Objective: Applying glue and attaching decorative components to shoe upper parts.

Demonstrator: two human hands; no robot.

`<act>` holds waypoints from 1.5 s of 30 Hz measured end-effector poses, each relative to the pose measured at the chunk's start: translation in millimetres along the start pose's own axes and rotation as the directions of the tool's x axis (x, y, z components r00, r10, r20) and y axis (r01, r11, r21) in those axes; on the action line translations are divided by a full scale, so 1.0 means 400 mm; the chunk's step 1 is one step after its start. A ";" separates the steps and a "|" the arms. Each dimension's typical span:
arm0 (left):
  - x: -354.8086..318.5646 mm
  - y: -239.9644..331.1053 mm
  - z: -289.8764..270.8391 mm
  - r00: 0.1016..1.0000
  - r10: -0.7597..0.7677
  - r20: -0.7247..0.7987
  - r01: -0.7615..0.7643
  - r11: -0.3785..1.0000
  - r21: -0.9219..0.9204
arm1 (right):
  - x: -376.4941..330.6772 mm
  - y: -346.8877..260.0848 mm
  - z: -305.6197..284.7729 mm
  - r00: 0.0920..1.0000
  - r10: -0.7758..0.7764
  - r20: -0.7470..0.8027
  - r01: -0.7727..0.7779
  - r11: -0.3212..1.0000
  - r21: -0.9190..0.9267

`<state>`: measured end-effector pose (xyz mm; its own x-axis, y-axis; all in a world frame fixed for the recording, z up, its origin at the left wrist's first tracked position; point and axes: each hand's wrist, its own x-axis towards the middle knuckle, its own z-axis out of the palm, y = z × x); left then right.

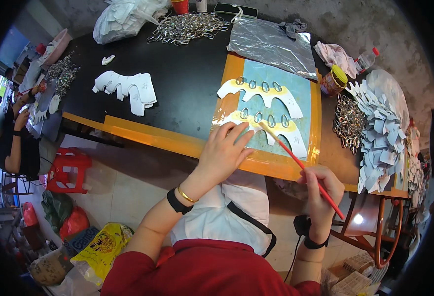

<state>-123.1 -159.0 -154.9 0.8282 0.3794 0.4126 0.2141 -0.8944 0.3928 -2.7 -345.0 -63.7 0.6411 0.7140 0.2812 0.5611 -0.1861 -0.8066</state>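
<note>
My right hand (323, 190) grips a thin red-handled brush (301, 163), its tip touching the yellow-coated band of the nearer white scalloped piece (288, 133). Spread out flat, my left hand (222, 150) lies over that piece's left end, holding nothing between its fingers. Several oval metal rings (271, 120) sit along the coated band. Just beyond lies a second white scalloped piece (288, 103), with a similar yellow band and its own row of rings. Both pieces rest on a light-blue board (303, 89) bordered with orange tape.
Left of the board is a stack of white cut pieces (140, 91). Metal rings (190, 27) are heaped at the back, beside a plastic bag (128, 19). A yellow-lidded tub (333, 80) and piled grey-white pieces (382, 143) stand right. Another person (12, 138) sits far left.
</note>
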 end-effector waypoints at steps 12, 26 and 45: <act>0.002 0.002 0.006 1.000 0.004 0.007 -0.004 1.000 -0.018 | -0.014 0.064 0.067 0.999 -0.047 0.020 0.044 0.993 0.112; 0.005 0.002 -0.004 0.998 0.002 0.058 -0.003 1.000 0.027 | -0.048 0.082 0.027 0.989 0.080 -0.123 -0.058 0.982 0.178; 0.022 0.051 0.065 0.996 0.013 -0.091 -0.023 0.994 -0.106 | -0.031 0.064 0.032 0.998 0.039 -0.046 -0.035 0.996 0.077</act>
<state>-97.7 -180.0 -164.7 0.7803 0.3876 0.4907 0.1390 -0.8726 0.4683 -2.9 -350.1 -94.5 0.6861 0.6742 0.2733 0.4958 -0.1585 -0.8538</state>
